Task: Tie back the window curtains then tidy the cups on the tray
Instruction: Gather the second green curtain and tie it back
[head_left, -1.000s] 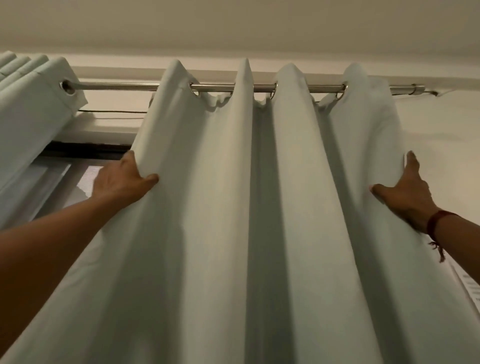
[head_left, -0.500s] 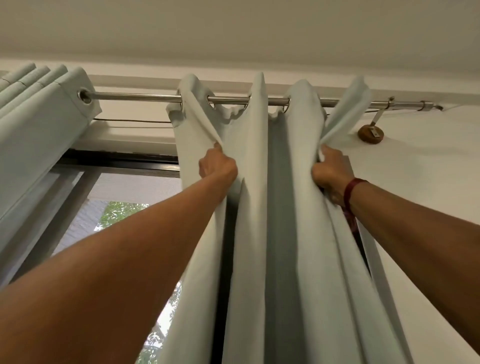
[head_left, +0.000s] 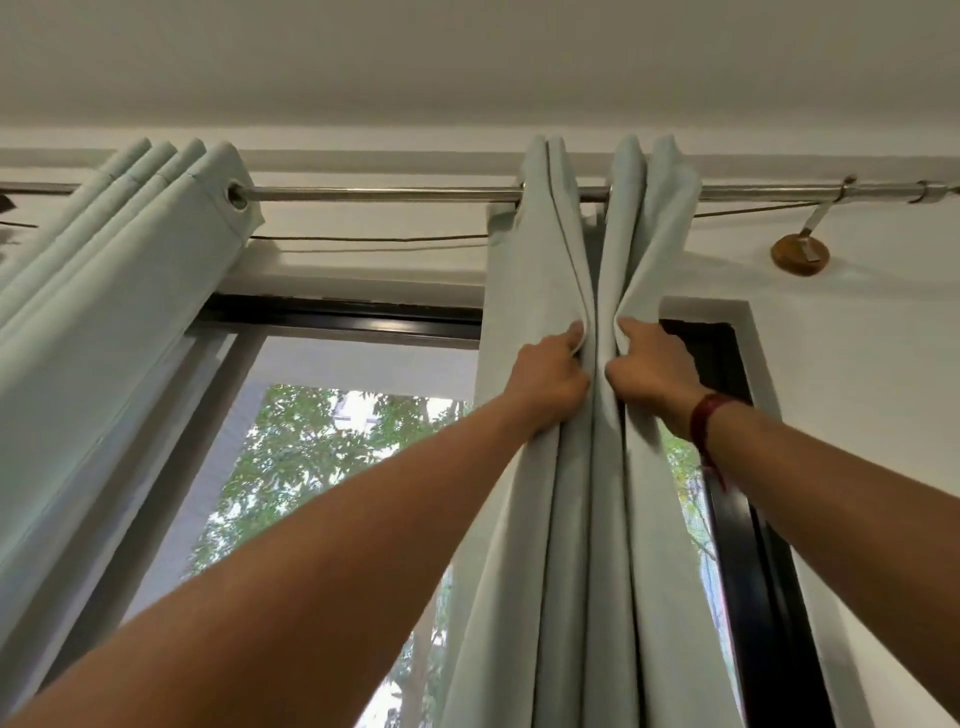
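The pale green right curtain (head_left: 582, 545) hangs from a steel rod (head_left: 379, 195), bunched into tight vertical folds. My left hand (head_left: 548, 384) grips the folds from the left. My right hand (head_left: 649, 374), with a red band at the wrist, grips them from the right. The two hands press the cloth together, a narrow strip of curtain between them. The left curtain (head_left: 104, 322) hangs gathered at the far left. No cups or tray are in view.
Between the curtains the window (head_left: 332, 467) shows trees outside, with a dark frame (head_left: 343, 317) on top and at the right. A round wooden rod bracket (head_left: 800, 254) sits on the white wall at upper right. A thin wire runs under the rod.
The right curtain went from spread wide to bunched tight. Both hands moved inward until they nearly meet, and more window is uncovered on both sides.
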